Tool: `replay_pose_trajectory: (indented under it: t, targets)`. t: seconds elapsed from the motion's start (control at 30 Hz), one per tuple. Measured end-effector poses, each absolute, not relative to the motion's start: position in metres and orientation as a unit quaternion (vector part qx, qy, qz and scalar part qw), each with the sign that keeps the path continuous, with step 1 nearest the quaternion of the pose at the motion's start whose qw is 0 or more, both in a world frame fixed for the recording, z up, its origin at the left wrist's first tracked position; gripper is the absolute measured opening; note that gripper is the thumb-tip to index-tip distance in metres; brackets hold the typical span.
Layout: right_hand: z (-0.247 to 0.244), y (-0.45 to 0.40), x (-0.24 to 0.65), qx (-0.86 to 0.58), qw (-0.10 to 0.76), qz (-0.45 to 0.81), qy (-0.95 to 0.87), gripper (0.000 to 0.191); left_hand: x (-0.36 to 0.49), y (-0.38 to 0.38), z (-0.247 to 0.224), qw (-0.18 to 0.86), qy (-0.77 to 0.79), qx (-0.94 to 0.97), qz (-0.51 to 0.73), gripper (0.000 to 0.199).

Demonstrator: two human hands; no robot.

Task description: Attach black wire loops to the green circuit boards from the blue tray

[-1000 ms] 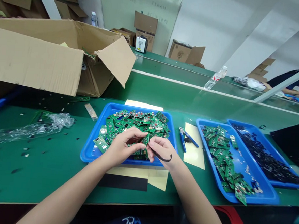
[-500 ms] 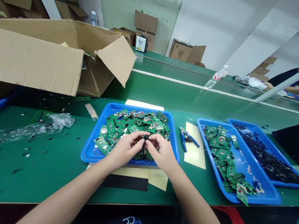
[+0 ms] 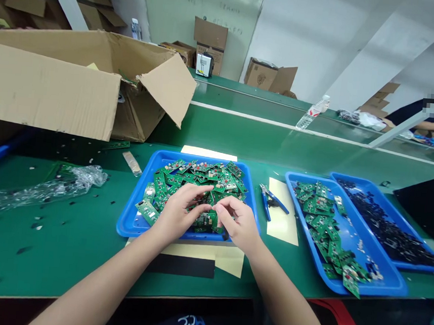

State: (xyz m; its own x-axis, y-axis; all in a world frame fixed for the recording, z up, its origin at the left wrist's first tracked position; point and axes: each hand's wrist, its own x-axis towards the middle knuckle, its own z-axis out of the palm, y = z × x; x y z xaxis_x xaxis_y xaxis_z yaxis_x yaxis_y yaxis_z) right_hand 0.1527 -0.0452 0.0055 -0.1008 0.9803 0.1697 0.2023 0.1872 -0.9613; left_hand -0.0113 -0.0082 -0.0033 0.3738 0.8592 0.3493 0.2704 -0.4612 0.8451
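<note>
My left hand [image 3: 180,212] is over the front of a blue tray [image 3: 124,220] heaped with small green circuit boards [image 3: 169,179]. Its fingers curl, the index reaching out above the thumb; whatever it grips blends into the boards behind. Close by on the right, my right hand [image 3: 240,226] has thumb and forefinger pinched together near the left thumb tip. What lies in that pinch is too small to make out. A small black piece [image 3: 225,236] shows just below the right fingers, at the tray's front edge; whether it is held is unclear.
Blue-handled cutters [image 3: 270,201] lie right of the tray, partly on yellow paper [image 3: 285,221]. Farther right are a second blue tray [image 3: 381,253] of boards and a third of black parts [image 3: 387,219]. A big cardboard box [image 3: 51,86] and plastic wrap [image 3: 70,182] occupy the left.
My hands were together around a small dark piece; now their fingertips have parted slightly and the right hand is a little lower. The black piece now shows beneath the right fingers.
</note>
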Motion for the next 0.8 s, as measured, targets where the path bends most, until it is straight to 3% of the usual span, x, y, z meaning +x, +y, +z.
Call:
replay_pose_trajectory:
  t: [0.27,0.57,0.7,0.8]
  targets:
    - [0.001,-0.039,0.15,-0.441,0.462,0.536,-0.552,0.02,-0.01,-0.011,0.001,0.481,0.338,0.695,0.414,0.033]
    - [0.001,-0.041,0.149,-0.545,0.453,0.394,-0.586,0.011,-0.003,-0.012,0.01,0.517,0.369,0.671,0.383,0.028]
    - [0.0,-0.043,0.15,-0.556,0.444,0.339,-0.616,0.027,-0.001,-0.012,0.006,0.492,0.4,0.666,0.394,0.024]
    - [0.001,-0.043,0.15,-0.539,0.448,0.32,-0.638,0.014,0.0,-0.011,0.004,0.489,0.401,0.659,0.407,0.022]
